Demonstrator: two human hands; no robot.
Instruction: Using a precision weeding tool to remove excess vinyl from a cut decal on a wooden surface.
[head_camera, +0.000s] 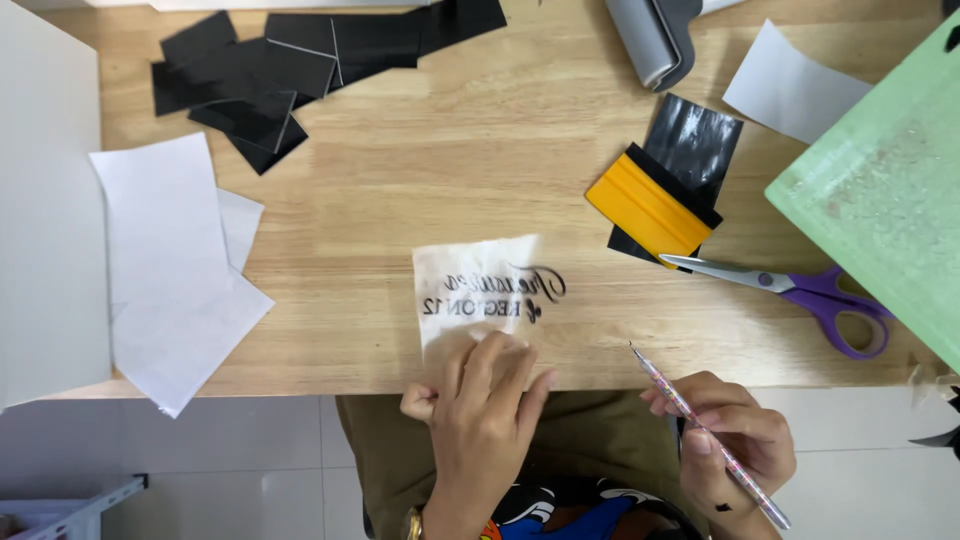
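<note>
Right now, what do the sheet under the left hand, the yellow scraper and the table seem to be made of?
Sheet: thin, see-through film, probably plastic; wood grain and black lettering show through.
Scraper: smooth matte yellow, likely plastic, with a black edge.
Table: light wood, with visible grain and joined strips.

We see one label: a translucent squarish decal sheet (478, 290) with black lettering, near the surface's (480, 170) near edge, under our left fingers (495, 365)
</note>
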